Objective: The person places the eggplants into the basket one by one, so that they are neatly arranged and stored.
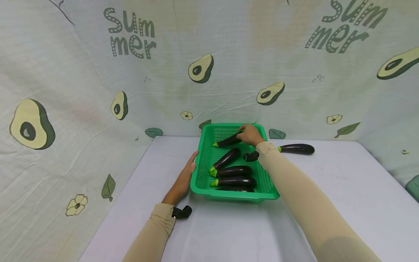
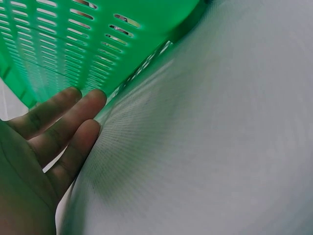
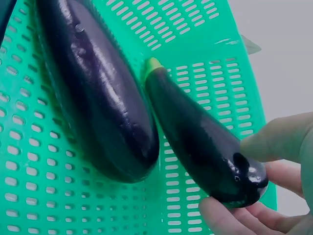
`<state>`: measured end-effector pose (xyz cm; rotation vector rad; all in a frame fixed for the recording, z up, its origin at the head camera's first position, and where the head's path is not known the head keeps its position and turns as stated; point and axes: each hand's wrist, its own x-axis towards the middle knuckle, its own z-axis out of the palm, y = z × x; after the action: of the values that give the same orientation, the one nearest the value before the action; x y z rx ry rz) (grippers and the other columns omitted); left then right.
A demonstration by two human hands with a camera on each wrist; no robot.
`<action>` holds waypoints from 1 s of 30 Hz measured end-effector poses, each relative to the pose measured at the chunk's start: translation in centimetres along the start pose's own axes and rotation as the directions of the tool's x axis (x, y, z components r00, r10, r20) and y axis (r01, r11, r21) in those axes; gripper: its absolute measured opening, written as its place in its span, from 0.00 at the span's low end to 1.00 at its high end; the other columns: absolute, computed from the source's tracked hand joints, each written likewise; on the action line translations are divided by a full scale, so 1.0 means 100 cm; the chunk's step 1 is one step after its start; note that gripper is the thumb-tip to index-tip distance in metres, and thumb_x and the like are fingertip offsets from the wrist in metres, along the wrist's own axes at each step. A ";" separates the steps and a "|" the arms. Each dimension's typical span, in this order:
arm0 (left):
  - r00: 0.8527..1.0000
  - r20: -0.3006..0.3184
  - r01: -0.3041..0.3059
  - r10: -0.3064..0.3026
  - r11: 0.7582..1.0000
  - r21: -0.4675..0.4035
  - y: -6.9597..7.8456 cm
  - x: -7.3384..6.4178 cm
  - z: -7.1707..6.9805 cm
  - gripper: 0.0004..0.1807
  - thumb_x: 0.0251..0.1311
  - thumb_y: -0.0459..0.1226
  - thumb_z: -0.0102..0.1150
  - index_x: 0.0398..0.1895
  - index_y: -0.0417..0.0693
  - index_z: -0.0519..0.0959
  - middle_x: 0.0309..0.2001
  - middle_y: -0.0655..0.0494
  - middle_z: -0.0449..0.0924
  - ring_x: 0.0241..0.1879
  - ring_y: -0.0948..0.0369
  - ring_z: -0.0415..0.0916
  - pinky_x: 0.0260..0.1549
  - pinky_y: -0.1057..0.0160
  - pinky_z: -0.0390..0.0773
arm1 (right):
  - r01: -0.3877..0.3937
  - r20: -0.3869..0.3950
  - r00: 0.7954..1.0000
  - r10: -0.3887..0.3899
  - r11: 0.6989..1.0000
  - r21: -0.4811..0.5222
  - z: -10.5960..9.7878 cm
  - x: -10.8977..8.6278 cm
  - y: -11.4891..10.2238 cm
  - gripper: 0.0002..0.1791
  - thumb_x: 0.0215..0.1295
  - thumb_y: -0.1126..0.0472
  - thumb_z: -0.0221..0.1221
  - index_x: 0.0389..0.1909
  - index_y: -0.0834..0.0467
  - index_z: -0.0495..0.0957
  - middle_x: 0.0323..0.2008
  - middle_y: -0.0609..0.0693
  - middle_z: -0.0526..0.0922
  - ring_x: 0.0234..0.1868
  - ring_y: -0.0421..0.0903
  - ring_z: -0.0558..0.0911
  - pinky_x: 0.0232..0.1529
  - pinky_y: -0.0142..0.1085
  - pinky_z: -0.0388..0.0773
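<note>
A green plastic basket [image 1: 267, 195] stands on the table with several dark eggplants in it, their green stem ends to the left. My right hand [image 1: 251, 135] reaches over its far part and grips an eggplant [image 3: 205, 139] by the rounded end, thumb on one side and fingers on the other. Beside it in the right wrist view lies a bigger-looking eggplant [image 3: 98, 88] on the slotted floor. My left hand [image 1: 184, 178] is at the basket's left side, its fingers [image 2: 73, 115] extended against the slotted wall in the left wrist view.
One more eggplant [image 1: 297, 149] lies on the white table [image 1: 334, 182], right of the basket and beyond my right forearm. A cloth [image 1: 229, 43] printed with avocados and lettering hangs behind the table and along its sides.
</note>
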<state>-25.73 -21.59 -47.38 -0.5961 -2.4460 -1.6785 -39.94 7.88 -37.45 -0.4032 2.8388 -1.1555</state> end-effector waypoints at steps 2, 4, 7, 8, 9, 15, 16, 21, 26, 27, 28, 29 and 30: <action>1.000 0.002 -0.002 0.002 1.000 0.000 0.000 0.000 0.000 0.29 0.80 0.52 0.26 0.81 0.68 0.46 0.80 0.58 0.43 0.78 0.55 0.40 0.71 0.38 0.44 | -0.009 -0.042 0.999 0.009 1.000 0.005 -0.001 0.000 0.001 0.26 0.70 0.60 0.55 0.67 0.65 0.70 0.59 0.67 0.75 0.37 0.54 0.76 0.39 0.46 0.73; 1.000 0.005 -0.005 0.005 1.000 0.001 0.000 0.000 0.001 0.29 0.80 0.52 0.26 0.81 0.68 0.45 0.80 0.58 0.43 0.78 0.55 0.39 0.71 0.38 0.44 | -0.004 -0.086 0.996 0.005 1.000 0.019 -0.002 -0.001 0.002 0.25 0.71 0.60 0.54 0.66 0.66 0.70 0.56 0.67 0.76 0.36 0.55 0.75 0.40 0.47 0.73; 1.000 0.005 -0.008 0.007 1.000 0.003 -0.001 0.000 0.001 0.30 0.80 0.52 0.26 0.82 0.66 0.45 0.80 0.58 0.43 0.78 0.55 0.40 0.71 0.39 0.44 | 0.014 -0.145 0.989 -0.007 0.999 0.052 -0.005 -0.002 0.003 0.24 0.71 0.60 0.53 0.63 0.68 0.71 0.52 0.67 0.77 0.38 0.57 0.74 0.43 0.50 0.73; 1.000 0.005 -0.007 0.007 1.000 0.005 -0.001 0.001 0.001 0.30 0.80 0.52 0.26 0.82 0.66 0.45 0.80 0.58 0.43 0.78 0.55 0.40 0.71 0.39 0.44 | 0.022 -0.158 0.987 -0.011 0.997 0.071 -0.007 -0.002 0.003 0.23 0.71 0.61 0.53 0.63 0.68 0.71 0.52 0.67 0.77 0.39 0.58 0.74 0.44 0.51 0.74; 1.000 0.004 -0.008 0.008 1.000 0.003 -0.001 0.001 0.001 0.30 0.80 0.52 0.26 0.82 0.65 0.45 0.80 0.58 0.43 0.78 0.55 0.40 0.71 0.39 0.44 | 0.028 -0.168 0.986 -0.014 0.996 0.083 -0.009 -0.003 0.003 0.23 0.71 0.61 0.53 0.62 0.68 0.71 0.52 0.67 0.77 0.41 0.58 0.75 0.46 0.51 0.74; 1.000 -0.006 0.003 -0.003 1.000 -0.001 0.001 0.000 0.000 0.30 0.80 0.51 0.25 0.82 0.61 0.45 0.80 0.56 0.44 0.78 0.53 0.41 0.71 0.39 0.45 | 0.076 -0.168 0.985 -0.046 0.982 0.175 -0.025 -0.011 0.002 0.22 0.73 0.60 0.51 0.63 0.67 0.72 0.59 0.67 0.75 0.49 0.62 0.80 0.47 0.52 0.78; 1.000 -0.008 0.004 -0.004 1.000 0.000 0.002 0.000 0.001 0.30 0.80 0.51 0.25 0.82 0.60 0.45 0.80 0.55 0.44 0.78 0.53 0.41 0.71 0.39 0.45 | 0.088 -0.165 0.985 -0.056 0.977 0.193 -0.028 -0.012 0.003 0.22 0.74 0.60 0.51 0.64 0.67 0.72 0.59 0.67 0.75 0.49 0.63 0.80 0.47 0.52 0.78; 1.000 0.001 -0.005 0.005 1.000 -0.008 0.002 0.000 0.000 0.29 0.81 0.45 0.24 0.82 0.58 0.44 0.80 0.52 0.42 0.78 0.51 0.39 0.71 0.39 0.43 | 0.128 -0.154 0.984 -0.091 0.960 0.250 -0.044 -0.020 0.010 0.21 0.74 0.61 0.54 0.63 0.68 0.72 0.57 0.67 0.77 0.52 0.66 0.80 0.49 0.53 0.80; 0.999 0.046 0.009 -0.008 1.000 -0.019 0.029 -0.004 -0.003 0.30 0.80 0.39 0.23 0.82 0.47 0.42 0.80 0.44 0.40 0.78 0.47 0.38 0.71 0.38 0.43 | 0.136 -0.158 0.982 -0.100 0.961 0.242 -0.060 -0.026 0.023 0.21 0.75 0.61 0.54 0.62 0.69 0.72 0.56 0.66 0.77 0.53 0.63 0.80 0.50 0.51 0.80; 0.998 0.055 0.014 -0.013 1.000 -0.021 0.034 -0.005 -0.004 0.30 0.80 0.39 0.24 0.82 0.45 0.42 0.80 0.43 0.40 0.78 0.46 0.38 0.71 0.38 0.43 | 0.139 -0.161 0.982 -0.101 0.961 0.240 -0.062 -0.027 0.026 0.21 0.75 0.61 0.54 0.62 0.69 0.72 0.56 0.66 0.77 0.53 0.63 0.80 0.50 0.50 0.80; 0.998 0.057 0.014 -0.013 1.000 -0.022 0.039 -0.006 -0.005 0.30 0.80 0.38 0.24 0.81 0.44 0.42 0.80 0.42 0.40 0.77 0.45 0.38 0.71 0.38 0.44 | 0.137 -0.166 0.981 -0.099 0.961 0.240 -0.065 -0.028 0.030 0.21 0.75 0.61 0.54 0.62 0.69 0.72 0.56 0.66 0.77 0.53 0.63 0.80 0.50 0.50 0.80; 0.998 0.058 0.015 -0.014 1.000 -0.026 0.039 -0.006 -0.005 0.30 0.80 0.38 0.24 0.82 0.45 0.42 0.80 0.43 0.40 0.77 0.46 0.38 0.71 0.39 0.44 | 0.137 -0.169 0.981 -0.098 0.961 0.239 -0.068 -0.029 0.033 0.21 0.74 0.61 0.54 0.62 0.69 0.72 0.56 0.66 0.77 0.53 0.62 0.80 0.49 0.50 0.80; 0.998 0.059 0.017 -0.016 1.000 -0.026 0.039 -0.006 -0.005 0.30 0.80 0.38 0.24 0.82 0.46 0.42 0.80 0.43 0.40 0.77 0.47 0.39 0.71 0.39 0.44 | 0.135 -0.173 0.980 -0.095 0.962 0.239 -0.070 -0.030 0.037 0.21 0.74 0.61 0.54 0.62 0.69 0.72 0.56 0.66 0.77 0.52 0.61 0.81 0.49 0.50 0.81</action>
<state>-23.76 -20.96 -43.96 -0.6390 -2.4791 -1.7257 -38.88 15.95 -35.08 -0.4850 2.7787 -1.6147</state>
